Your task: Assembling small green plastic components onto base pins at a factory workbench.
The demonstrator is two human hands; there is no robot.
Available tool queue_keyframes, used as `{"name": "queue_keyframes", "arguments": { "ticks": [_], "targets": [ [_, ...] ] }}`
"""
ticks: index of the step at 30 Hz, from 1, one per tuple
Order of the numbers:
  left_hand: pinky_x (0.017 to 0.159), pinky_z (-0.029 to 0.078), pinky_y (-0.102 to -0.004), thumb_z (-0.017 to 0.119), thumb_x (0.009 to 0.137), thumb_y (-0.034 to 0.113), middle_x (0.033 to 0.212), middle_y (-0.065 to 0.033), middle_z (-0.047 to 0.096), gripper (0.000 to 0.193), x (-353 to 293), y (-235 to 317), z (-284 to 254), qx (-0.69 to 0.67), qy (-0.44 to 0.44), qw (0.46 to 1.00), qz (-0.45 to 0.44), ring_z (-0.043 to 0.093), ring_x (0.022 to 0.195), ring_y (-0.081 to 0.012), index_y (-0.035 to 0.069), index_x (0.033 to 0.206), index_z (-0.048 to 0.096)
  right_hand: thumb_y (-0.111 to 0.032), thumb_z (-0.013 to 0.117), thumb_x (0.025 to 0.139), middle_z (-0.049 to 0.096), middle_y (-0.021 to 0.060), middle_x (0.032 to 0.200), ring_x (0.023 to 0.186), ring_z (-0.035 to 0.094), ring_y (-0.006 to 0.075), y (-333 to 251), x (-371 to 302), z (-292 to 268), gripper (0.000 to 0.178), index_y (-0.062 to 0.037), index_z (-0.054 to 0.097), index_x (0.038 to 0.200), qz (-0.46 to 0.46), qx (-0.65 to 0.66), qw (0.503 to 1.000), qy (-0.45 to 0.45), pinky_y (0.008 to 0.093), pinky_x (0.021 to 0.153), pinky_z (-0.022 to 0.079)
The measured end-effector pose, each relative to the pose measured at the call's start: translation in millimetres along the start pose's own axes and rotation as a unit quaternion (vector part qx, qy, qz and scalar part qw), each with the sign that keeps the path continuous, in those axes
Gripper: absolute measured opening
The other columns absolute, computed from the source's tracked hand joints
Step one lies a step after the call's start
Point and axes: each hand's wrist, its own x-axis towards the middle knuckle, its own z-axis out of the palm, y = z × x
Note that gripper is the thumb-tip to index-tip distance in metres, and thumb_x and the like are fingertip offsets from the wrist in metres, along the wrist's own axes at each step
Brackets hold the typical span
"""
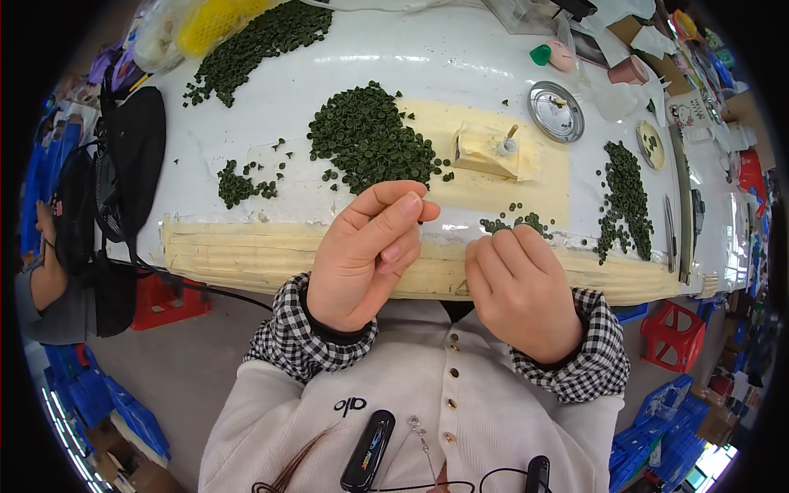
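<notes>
Above the front edge of the table, my left hand (366, 251) is closed in a pinch, thumb against the forefinger. Whatever it may hold is too small or hidden. My right hand (524, 287) is curled with its fingertips bunched together beside a small group of dark green pieces (534, 222); its grip is hidden. Just beyond my left hand lies a large heap of the same small round, cup-like pieces (370, 135). To the right of that heap, a tape-covered block (485, 154) bears a small white cup (507, 147) with a thin wooden stick in it.
More green pieces lie in a far-left pile (255, 49), a small left cluster (238, 185) and a right-hand strip (625, 201). A round metal lid (556, 111) sits back right. Tweezers-like tools (670, 234) lie near the right edge. A black bag (136, 156) stands left.
</notes>
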Motion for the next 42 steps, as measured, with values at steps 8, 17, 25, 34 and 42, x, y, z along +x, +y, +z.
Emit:
{"name": "queue_keyframes", "arguments": {
  "ticks": [8,17,25,34,42],
  "targets": [
    [0.049,0.032,-0.0158,0.053,0.090,0.009,0.091,-0.0065,0.062,0.016,-3.5,0.7,0.1,0.004,0.006,1.000,-0.008,0.037,0.055,-0.0025,0.004,0.104,0.059,-0.009,0.054,0.061,0.047,0.0072,0.069,0.069,0.047,0.0199,2.1,-2.9,9.6,0.014,0.0008,0.055,0.071,0.042,0.023,0.998,0.044,0.0289,0.070,0.041],
    [0.049,0.031,-0.0171,0.051,0.090,0.009,0.088,-0.0055,0.062,0.014,-3.9,1.3,-4.1,-0.023,-0.016,0.999,-0.025,0.038,0.054,-0.0031,0.005,0.102,0.058,-0.002,0.063,0.066,0.055,0.0086,0.080,0.072,0.052,0.0234,10.6,-33.2,3.5,0.021,0.0005,0.060,0.087,0.202,0.173,0.959,0.093,0.0327,0.065,0.042],
    [0.049,0.031,-0.0177,0.048,0.091,0.009,0.085,-0.0029,0.057,0.013,-5.1,-3.8,2.3,-0.006,-0.017,0.999,-0.037,0.036,0.055,-0.0032,0.004,0.101,0.055,-0.005,0.067,0.068,0.052,0.0064,0.078,0.072,0.050,0.0218,4.3,-20.0,15.1,0.027,-0.0019,0.063,0.094,0.259,0.187,0.942,0.106,0.0328,0.065,0.041],
    [0.049,0.031,-0.0175,0.047,0.092,0.010,0.085,-0.0029,0.056,0.016,-6.4,-7.3,0.1,0.017,-0.003,0.999,-0.043,0.035,0.054,-0.0028,0.002,0.104,0.053,-0.002,0.062,0.063,0.057,0.0046,0.082,0.076,0.052,0.0211,-2.4,-38.4,15.4,0.026,-0.0023,0.064,0.089,0.217,0.192,0.950,0.117,0.0327,0.069,0.042],
    [0.049,0.031,-0.0157,0.046,0.092,0.008,0.093,-0.0057,0.058,0.020,-6.2,-10.0,5.6,0.049,-0.018,0.997,-0.052,0.034,0.052,-0.0021,0.002,0.110,0.053,0.000,0.070,0.064,0.057,0.0045,0.074,0.072,0.052,0.0223,3.1,-59.2,8.5,0.020,-0.0042,0.064,0.082,0.324,0.265,0.894,0.160,0.0316,0.065,0.041]
  ]
}}
